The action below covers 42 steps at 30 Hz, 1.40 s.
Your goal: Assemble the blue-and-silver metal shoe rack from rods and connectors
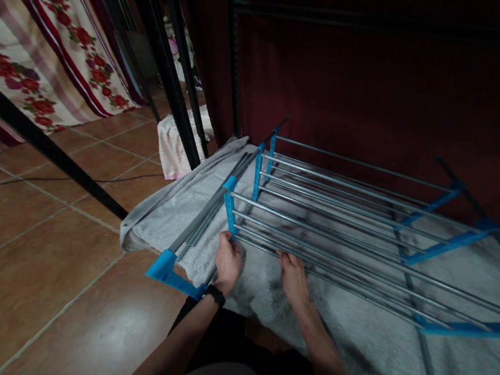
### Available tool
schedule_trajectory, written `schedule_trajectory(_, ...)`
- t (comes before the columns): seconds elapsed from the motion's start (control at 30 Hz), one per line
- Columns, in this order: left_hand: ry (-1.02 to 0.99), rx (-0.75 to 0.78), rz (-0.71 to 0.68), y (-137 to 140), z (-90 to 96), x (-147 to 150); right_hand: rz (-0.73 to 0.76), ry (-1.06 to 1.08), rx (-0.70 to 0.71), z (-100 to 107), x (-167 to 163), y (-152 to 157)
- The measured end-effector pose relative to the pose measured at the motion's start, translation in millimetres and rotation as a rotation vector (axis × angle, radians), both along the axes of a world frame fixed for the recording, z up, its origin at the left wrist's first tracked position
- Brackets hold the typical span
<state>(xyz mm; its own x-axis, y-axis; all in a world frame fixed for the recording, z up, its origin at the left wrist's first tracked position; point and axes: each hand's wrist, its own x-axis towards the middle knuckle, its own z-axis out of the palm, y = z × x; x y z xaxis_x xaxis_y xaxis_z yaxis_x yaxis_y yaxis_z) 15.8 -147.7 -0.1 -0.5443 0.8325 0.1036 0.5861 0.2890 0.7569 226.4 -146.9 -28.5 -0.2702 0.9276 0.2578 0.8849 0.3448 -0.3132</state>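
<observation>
A rack of grey metal tubes and blue plastic brackets [438, 246] lies on its side before me. My left hand [228, 262], a black band on its wrist, is closed at the lower end of the left blue bracket [230, 209], where a rod end meets it; the fingertips are partly hidden. Further right, my right hand [293, 277] has its fingers closed on the nearest metal rod [339, 282]. Several loose grey tubes [208, 216] lie beside the rack's left side tube. A blue corner piece [167, 269] sits at that tube's near end.
A grey blanket [257, 292] lies under the rack, on a raised surface. Black metal posts [177, 76] and a slanting bar [49, 148] stand at left over the tiled floor [56, 259]. A floral curtain [56, 39], a striped cloth [174, 145] and a dark red drape [362, 91] are behind.
</observation>
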Motion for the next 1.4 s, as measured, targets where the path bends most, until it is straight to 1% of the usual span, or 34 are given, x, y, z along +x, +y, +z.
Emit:
schedule_trajectory(0.07, 0.031, -0.001, -0.016, 0, -1.0, 0, 0.000, 0.006, 0.000, 0, 0, 0)
schedule_trajectory(0.23, 0.050, -0.003, -0.002, 1, -3.1, 1, -0.013, 0.017, -0.006, -3, 1, 0)
schedule_trajectory(0.37, 0.099, 0.058, -0.052, 0, -8.5, 2, -0.018, 0.023, 0.010, -6, 1, 0)
schedule_trajectory(0.5, 0.073, 0.064, -0.042, -1, -12.5, 1, -0.009, 0.014, 0.022, -7, 1, -1)
schedule_trajectory(0.67, -0.025, 0.043, 0.044, 2, -7.7, 3, -0.015, -0.059, 0.032, -3, 1, -2)
schedule_trajectory(0.83, -0.047, 0.010, 0.004, 4, -5.3, 4, 0.006, -0.143, 0.029, -2, 2, -3)
schedule_trajectory(1.0, -0.044, 0.040, 0.008, 3, -9.4, 4, -0.009, -0.162, 0.022, -4, 2, -2)
schedule_trajectory(1.23, 0.009, 0.004, 0.005, 4, -9.6, 6, 0.011, -0.203, 0.023, -7, 1, 1)
schedule_trajectory(1.4, 0.047, -0.011, 0.005, 4, -9.3, 6, 0.008, -0.219, 0.050, -12, 2, 2)
